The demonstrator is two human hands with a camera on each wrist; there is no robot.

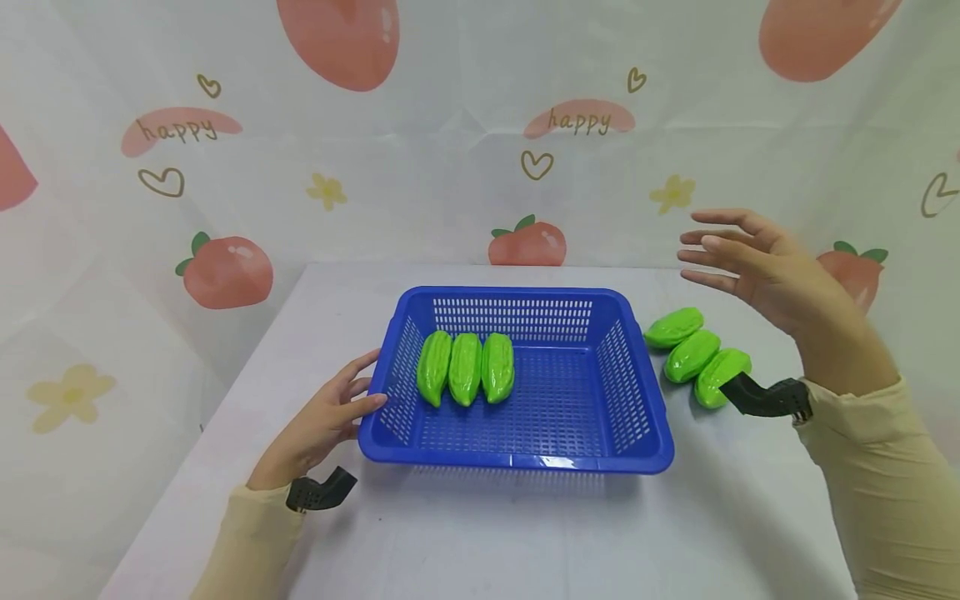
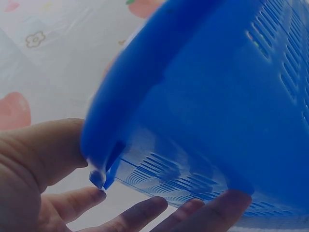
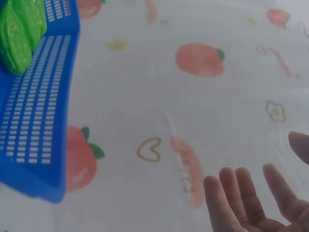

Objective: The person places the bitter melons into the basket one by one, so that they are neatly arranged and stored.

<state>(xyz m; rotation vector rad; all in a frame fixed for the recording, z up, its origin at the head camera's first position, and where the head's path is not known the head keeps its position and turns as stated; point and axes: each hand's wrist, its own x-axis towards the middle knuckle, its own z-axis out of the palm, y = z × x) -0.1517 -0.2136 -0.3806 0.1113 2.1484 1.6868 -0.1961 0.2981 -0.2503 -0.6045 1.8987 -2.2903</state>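
A blue plastic basket (image 1: 517, 463) with slotted walls stands in the middle of the table. Three bright green bitter melons (image 1: 466, 369) lie side by side in its left half. At the basket's left side, my left hand (image 1: 324, 421) grips the rim, thumb on top and fingers against the outer wall; the left wrist view shows this thumb (image 2: 53, 145) touching the rim. My right hand (image 1: 772, 271) is raised at the right, fingers spread and holding nothing. Below it, three more bitter melons (image 1: 692, 356) lie on the table, right of the basket.
The white table (image 1: 480, 542) reaches back to a white curtain (image 1: 435, 158) printed with peaches, hearts and flowers. Dark wrist mounts (image 1: 768, 398) stick out from both sleeves; the right one partly covers the nearest loose melon.
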